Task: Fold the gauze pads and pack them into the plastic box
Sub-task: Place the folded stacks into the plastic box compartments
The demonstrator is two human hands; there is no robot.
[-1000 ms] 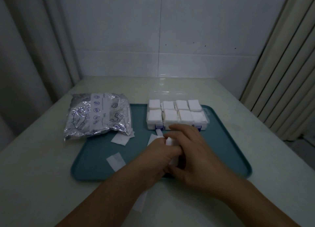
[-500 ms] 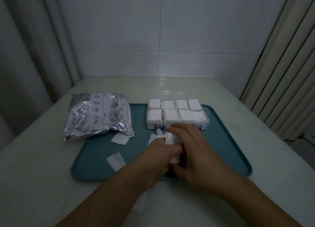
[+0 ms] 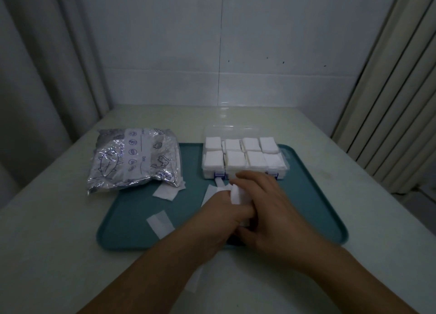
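White gauze pad [image 3: 236,194] sits pinched between the left hand [image 3: 223,216] and right hand [image 3: 271,213], both curled around it over the teal tray [image 3: 313,210]. Just beyond, the plastic box [image 3: 244,159] holds folded pads in every compartment.

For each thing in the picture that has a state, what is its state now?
plastic box: lid open, all eight compartments hold folded pads
gauze pad: held by both hands, partly folded
left hand: grips the pad
right hand: grips the pad
foil bag: open, pads spilling out
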